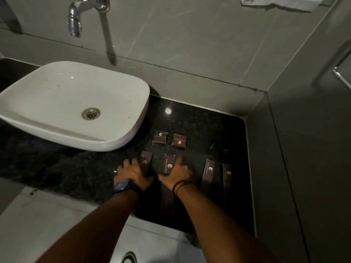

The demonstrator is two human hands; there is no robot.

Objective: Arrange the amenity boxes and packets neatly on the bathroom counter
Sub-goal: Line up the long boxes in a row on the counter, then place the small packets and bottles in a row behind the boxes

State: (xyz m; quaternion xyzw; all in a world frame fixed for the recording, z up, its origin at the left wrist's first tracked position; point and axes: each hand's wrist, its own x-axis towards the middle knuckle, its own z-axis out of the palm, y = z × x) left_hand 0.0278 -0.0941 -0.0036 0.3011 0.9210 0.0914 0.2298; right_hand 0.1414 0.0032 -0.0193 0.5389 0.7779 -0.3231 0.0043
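Several dark brown amenity boxes with gold logos lie on the black granite counter (pixel 190 118). Two small square boxes (pixel 160 137) (pixel 179 141) sit side by side at the back. In front of them lie long boxes, roughly parallel. My left hand (pixel 133 172) holds the leftmost long box (pixel 146 161) between thumb and fingers. My right hand (pixel 176 172), slightly blurred, lies over the second long box (pixel 167 198) and grips it. Two more long boxes (pixel 208 173) (pixel 227 179) lie untouched at the right.
A white basin (pixel 76 103) stands on the counter at the left, under a chrome tap (pixel 76 21). A small green object (pixel 211 147) lies behind the right-hand boxes. Grey tiled walls close the counter at the back and right. A white towel (pixel 281 2) hangs above.
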